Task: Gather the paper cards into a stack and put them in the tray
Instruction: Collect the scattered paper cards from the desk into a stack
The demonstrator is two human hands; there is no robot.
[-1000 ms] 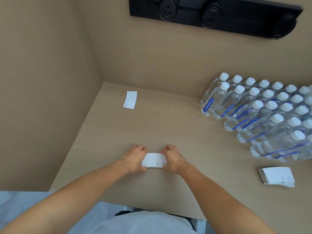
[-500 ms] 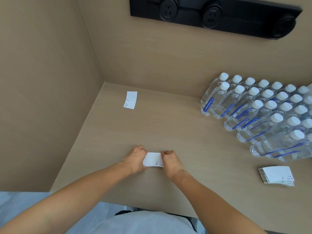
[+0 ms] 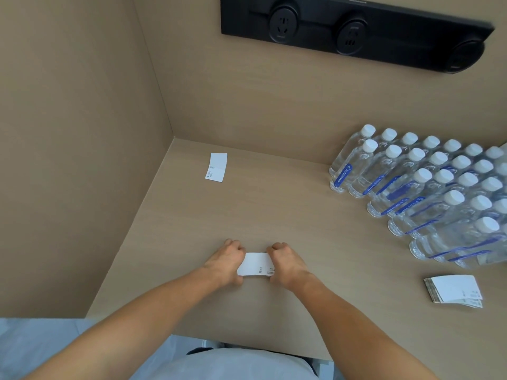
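Small card stack (image 3: pixel 255 264) low on the surface (image 3: pixel 274 204), near the front edge, clamped end to end between left hand (image 3: pixel 225 260) and right hand (image 3: pixel 285 263); fingers of both curled shut against the stack's short ends. Single loose card (image 3: pixel 216 167) far back left, near the corner of the side wall (image 3: pixel 76 133), well apart from the hands. Second, fanned stack (image 3: pixel 454 291) at right, near the front edge, just below the bottles (image 3: pixel 428 185). Bottles ranked in rows across the right rear, white-capped, blue-labelled, filling that area. Black socket strip (image 3: pixel 356 31) on the back wall above. Bare surface between the hands and the loose card. No tray in view.
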